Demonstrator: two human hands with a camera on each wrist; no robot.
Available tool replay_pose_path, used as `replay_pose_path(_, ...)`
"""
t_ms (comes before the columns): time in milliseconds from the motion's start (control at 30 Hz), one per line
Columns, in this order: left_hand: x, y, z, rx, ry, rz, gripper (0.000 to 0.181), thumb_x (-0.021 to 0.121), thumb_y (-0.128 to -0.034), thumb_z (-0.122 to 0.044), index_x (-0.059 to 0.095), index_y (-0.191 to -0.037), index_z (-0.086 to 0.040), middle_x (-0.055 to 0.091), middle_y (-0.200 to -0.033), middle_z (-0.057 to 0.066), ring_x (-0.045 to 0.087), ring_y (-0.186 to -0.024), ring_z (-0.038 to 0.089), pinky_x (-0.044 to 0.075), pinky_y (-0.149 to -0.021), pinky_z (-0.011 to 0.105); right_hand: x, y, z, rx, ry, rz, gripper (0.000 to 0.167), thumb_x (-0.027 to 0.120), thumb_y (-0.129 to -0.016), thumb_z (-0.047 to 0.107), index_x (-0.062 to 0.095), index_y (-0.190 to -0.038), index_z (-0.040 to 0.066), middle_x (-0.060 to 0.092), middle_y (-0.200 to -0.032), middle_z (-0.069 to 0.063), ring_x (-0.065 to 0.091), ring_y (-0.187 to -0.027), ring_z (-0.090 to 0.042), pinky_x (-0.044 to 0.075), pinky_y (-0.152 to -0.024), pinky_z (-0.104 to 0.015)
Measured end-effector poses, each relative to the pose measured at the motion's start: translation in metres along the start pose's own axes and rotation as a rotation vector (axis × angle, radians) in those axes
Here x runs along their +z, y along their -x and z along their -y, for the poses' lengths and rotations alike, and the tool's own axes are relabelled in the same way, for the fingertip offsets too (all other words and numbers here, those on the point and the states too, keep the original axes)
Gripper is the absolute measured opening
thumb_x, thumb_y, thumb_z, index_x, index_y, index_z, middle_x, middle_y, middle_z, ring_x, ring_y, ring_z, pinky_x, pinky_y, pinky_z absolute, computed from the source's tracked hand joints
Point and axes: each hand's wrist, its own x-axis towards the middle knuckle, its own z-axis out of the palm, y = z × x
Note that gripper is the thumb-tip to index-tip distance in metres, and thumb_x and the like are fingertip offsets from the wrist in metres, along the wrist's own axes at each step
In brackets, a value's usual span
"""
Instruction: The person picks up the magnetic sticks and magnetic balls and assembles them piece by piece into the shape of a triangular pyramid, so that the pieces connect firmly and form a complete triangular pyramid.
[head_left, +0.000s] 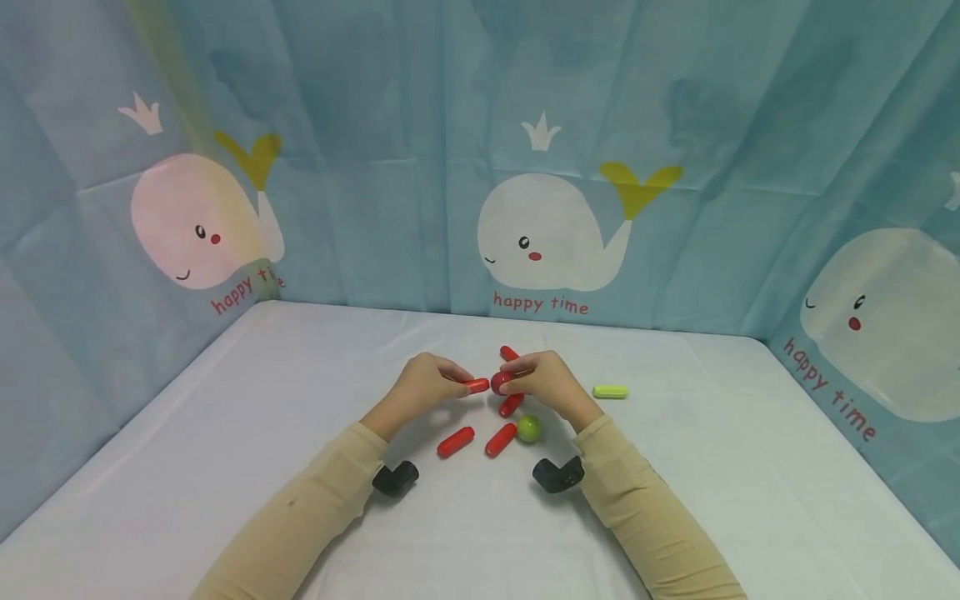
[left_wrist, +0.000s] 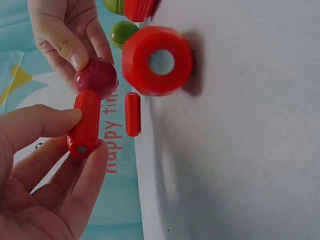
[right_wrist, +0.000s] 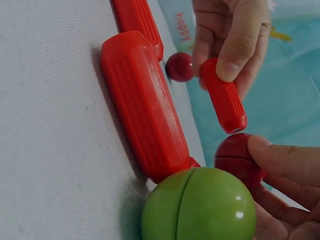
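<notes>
So the left hand (head_left: 422,388) is pinching a red rod (head_left: 477,385), tip just beside the red ball (head_left: 499,383) at its 9 o'clock. Green ball (head_left: 528,429) sits at the red one's 5 o'clock. Right hand (head_left: 551,386) has the red ball pinched from 3 o'clock, lime rod (head_left: 610,392) further out that way.

A person wears long, lightly creased beige: the left sleeve (head_left: 303,508) between seven and eight o'clock, the right sleeve (head_left: 656,512) between four and five. A black, bent left wrist unit (head_left: 396,479) juts out at seven, its matching right wrist unit (head_left: 558,476) at five; the fingers (left_wrist: 42,121) are bare.
</notes>
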Motion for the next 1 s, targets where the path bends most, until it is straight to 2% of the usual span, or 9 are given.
replay_pose_path(233, 0.0006, 0.0013, -0.003, -0.006, -0.016, 0.004, 0.014, 0.077, -0.085, -0.02, 0.08, -0.098, -0.017, 0.075, -0.097, 0.001, 0.062, -0.095, 0.02, 0.056, -0.08, 0.032, -0.0002, 0.001, 0.0015, -0.017, 0.001, -0.001, 0.034, 0.08, -0.084, 0.019, 0.074, -0.117, 0.014, 0.074, -0.113, -0.005, 0.062, -0.098, -0.02, 0.054, -0.091, -0.034)
replay_pose_path(767, 0.0001, 0.0016, -0.0013, 0.002, -0.004, 0.002, 0.014, 0.076, -0.0852, -0.02, 0.08, -0.098, -0.017, 0.075, -0.098, 0.001, 0.062, -0.096, 0.02, 0.055, -0.082, 0.035, -0.0009, 0.0016, 0.0024, -0.017, 0.015, -0.004, 0.033, 0.079, -0.085, 0.02, 0.074, -0.118, 0.014, 0.074, -0.113, -0.005, 0.063, -0.099, -0.021, 0.054, -0.091, -0.035)
replay_pose_path(1000, 0.0006, -0.0002, -0.0008, 0.01, 0.004, 0.003, 0.014, 0.075, -0.0858, -0.019, 0.079, -0.099, -0.016, 0.075, -0.098, 0.001, 0.063, -0.095, 0.02, 0.054, -0.082, 0.035, -0.0014, 0.0013, 0.0031, 0.017, -0.025, -0.017, 0.036, 0.08, -0.084, 0.021, 0.074, -0.118, 0.014, 0.073, -0.116, -0.006, 0.062, -0.101, -0.022, 0.053, -0.092, -0.036)
